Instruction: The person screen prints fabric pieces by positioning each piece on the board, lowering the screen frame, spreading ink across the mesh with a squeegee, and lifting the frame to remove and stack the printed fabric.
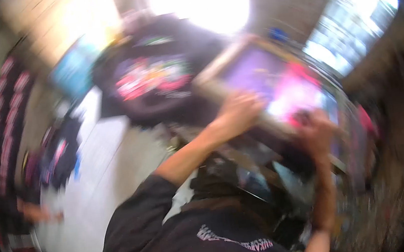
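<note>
A wooden-edged screen printing frame (pixel 213 76) lies tilted in front of me, with purple mesh and a bright pink patch of ink (pixel 294 92). My left hand (pixel 243 111) is closed over the frame's near edge. Over the frame's right part is my right hand (pixel 317 129), blurred by motion, its fingers curled in. Something small and dark (pixel 303 116) shows at those fingers, too smeared to name. Beyond the frame on the left is a black T-shirt (pixel 158 98) with a colourful print.
To the left runs a pale table (pixel 89 190) with a dark printed garment (pixel 59 153) on it. A blue container (pixel 73 66) stands at the back left. Another person's hand (pixel 41 213) reaches in at the far left. Dark printed strips (pixel 7 119) lie beyond.
</note>
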`<state>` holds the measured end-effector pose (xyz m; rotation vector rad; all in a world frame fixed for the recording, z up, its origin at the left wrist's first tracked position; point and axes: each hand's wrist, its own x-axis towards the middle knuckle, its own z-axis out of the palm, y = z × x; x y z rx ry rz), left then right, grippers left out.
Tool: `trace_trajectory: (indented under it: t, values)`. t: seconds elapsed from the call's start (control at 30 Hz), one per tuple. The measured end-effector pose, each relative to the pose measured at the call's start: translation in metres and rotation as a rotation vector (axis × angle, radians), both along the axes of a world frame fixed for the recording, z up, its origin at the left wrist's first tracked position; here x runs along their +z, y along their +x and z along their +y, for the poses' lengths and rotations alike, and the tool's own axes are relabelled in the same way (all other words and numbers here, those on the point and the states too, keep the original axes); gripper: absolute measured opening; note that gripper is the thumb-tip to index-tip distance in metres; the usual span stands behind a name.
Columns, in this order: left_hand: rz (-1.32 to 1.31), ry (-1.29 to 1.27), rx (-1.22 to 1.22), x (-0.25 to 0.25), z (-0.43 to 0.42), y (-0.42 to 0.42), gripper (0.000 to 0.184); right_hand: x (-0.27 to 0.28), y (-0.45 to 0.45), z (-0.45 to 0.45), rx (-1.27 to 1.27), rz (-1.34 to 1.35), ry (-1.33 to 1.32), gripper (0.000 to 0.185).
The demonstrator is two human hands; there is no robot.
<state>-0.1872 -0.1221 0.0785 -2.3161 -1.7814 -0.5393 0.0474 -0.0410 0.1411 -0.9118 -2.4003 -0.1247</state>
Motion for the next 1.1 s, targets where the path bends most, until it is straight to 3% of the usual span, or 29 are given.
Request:
trace_trajectory:
  t: [0.03, 0.07, 0.1, 0.13, 0.2, 0.27, 0.37, 0.4, 0.6, 0.63, 0.7, 0.73, 0.8, 0.9, 0.93, 1.0, 1.1]
  values:
    - [0.015, -0.045, -0.034, -0.038, -0.012, -0.008, 0.055, -0.021, 0.0, 0.001, -0.073, -0.129, -0.069, 0.031]
    - [0.04, -0.075, -0.041, -0.074, -0.021, -0.01, 0.057, -0.042, 0.007, 0.01, 0.064, -0.14, -0.153, 0.033]
    - [0.064, -0.089, -0.036, -0.113, -0.028, -0.012, 0.06, -0.057, 0.01, 0.02, -0.031, -0.235, -0.251, 0.031]
    - [-0.033, -0.062, 0.01, -0.166, -0.025, -0.009, 0.044, -0.064, 0.02, 0.024, -0.004, -0.183, -0.263, 0.031]
    - [-0.145, -0.086, 0.104, -0.056, -0.048, 0.016, 0.041, -0.061, 0.022, 0.009, -0.059, -0.18, -0.373, 0.03]
    - [-0.129, -0.108, 0.104, -0.06, -0.05, 0.016, 0.046, -0.076, 0.026, -0.011, 0.045, -0.255, -0.288, 0.028]
    - [-0.118, -0.109, 0.126, -0.059, -0.046, 0.015, 0.044, -0.12, 0.02, 0.002, 0.086, -0.213, 0.159, 0.015]
    - [-0.122, -0.105, 0.132, -0.062, -0.047, 0.014, 0.044, -0.124, 0.014, 0.019, 0.092, -0.217, 0.163, 0.015]
    - [-0.194, -0.133, 0.135, -0.062, -0.046, 0.011, 0.042, -0.122, -0.034, 0.224, -0.157, -0.165, 0.357, 0.021]
    - [-0.195, -0.155, 0.14, -0.063, -0.045, 0.01, 0.043, -0.124, -0.037, 0.23, -0.149, -0.167, 0.354, 0.021]
    - [-0.211, -0.164, 0.154, -0.061, -0.047, 0.008, 0.044, -0.119, -0.043, 0.241, -0.167, -0.122, -0.019, 0.028]
    - [-0.227, -0.157, 0.163, -0.061, -0.045, 0.009, 0.045, -0.107, -0.038, 0.242, -0.148, -0.137, -0.008, 0.028]
    - [-0.256, -0.164, 0.2, -0.06, -0.043, 0.007, 0.044, -0.079, -0.023, 0.233, 0.059, -0.412, -0.279, 0.036]
    - [-0.273, -0.217, 0.205, -0.063, -0.042, 0.007, 0.05, -0.08, -0.015, 0.23, 0.253, -0.438, -0.437, 0.036]
    - [-0.277, -0.228, 0.197, -0.064, -0.041, 0.007, 0.05, -0.079, -0.016, 0.235, 0.245, -0.441, -0.448, 0.036]
    - [-0.288, -0.2, 0.195, -0.063, -0.041, 0.006, 0.049, -0.074, -0.038, 0.257, 0.019, -0.354, -0.132, 0.044]
    - [-0.273, -0.224, 0.199, -0.063, -0.041, 0.008, 0.049, -0.077, -0.062, 0.296, -0.104, -0.247, -0.218, 0.053]
